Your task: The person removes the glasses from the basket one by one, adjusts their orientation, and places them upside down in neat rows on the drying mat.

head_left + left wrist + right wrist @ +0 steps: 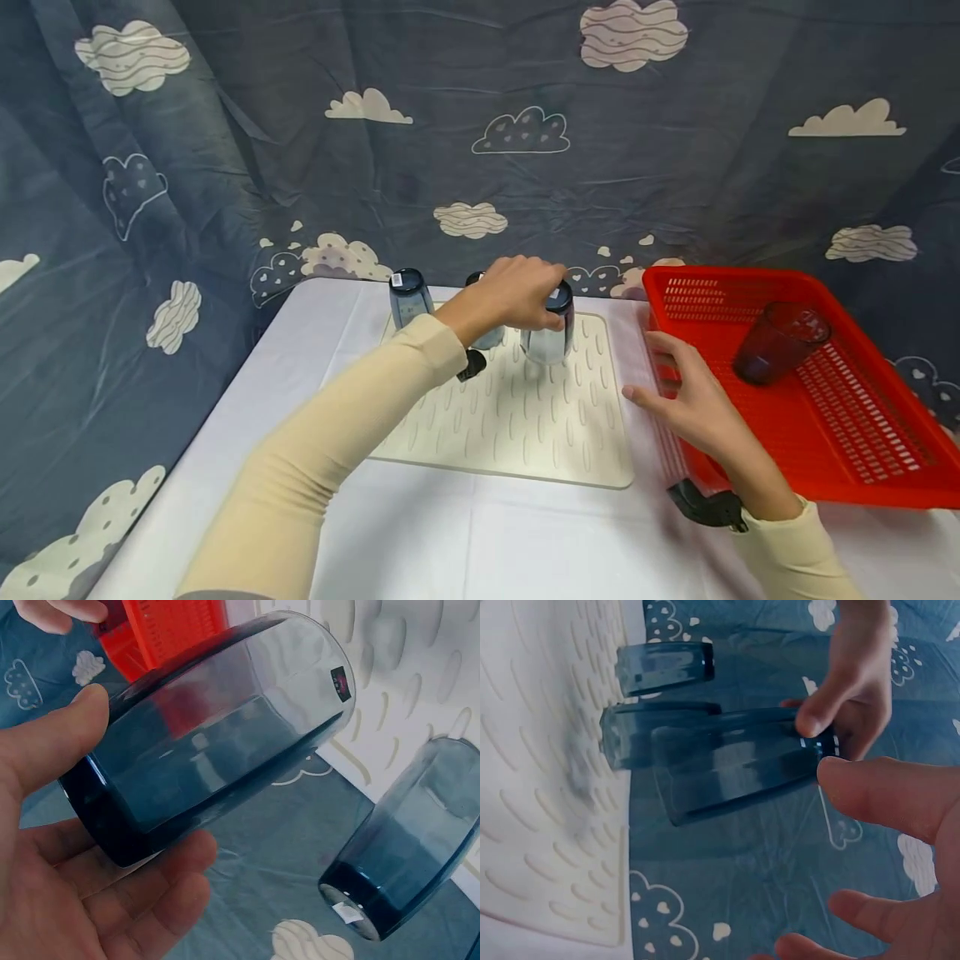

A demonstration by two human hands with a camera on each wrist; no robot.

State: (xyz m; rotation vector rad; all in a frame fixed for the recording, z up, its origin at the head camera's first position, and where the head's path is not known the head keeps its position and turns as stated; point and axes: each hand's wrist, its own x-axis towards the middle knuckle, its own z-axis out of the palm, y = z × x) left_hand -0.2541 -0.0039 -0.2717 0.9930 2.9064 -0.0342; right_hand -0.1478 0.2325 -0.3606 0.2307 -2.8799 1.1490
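My left hand (517,292) grips an upside-down blue drinking glass (547,343) round its dark, thick base. Over the cream ribbed mat (510,433), that glass points its rim downward; a small dark label (341,684) shows near the rim in the left wrist view. Two similar glasses stand inverted on the mat: one at the back left (410,304), the other (491,337) partly behind my left hand. My right hand (697,404) is held with fingers spread beside the basket's left wall, holding nothing. In the right wrist view its thumb (877,791) overlaps the gripped glass's base.
A red plastic basket (832,487) with slotted walls sits to the right of the mat. Inside it, a dark-looking glass (780,342) leans at a tilt. White cloth (420,533) covers the table, and a blue cloud-patterned curtain (420,183) hangs behind and at the left.
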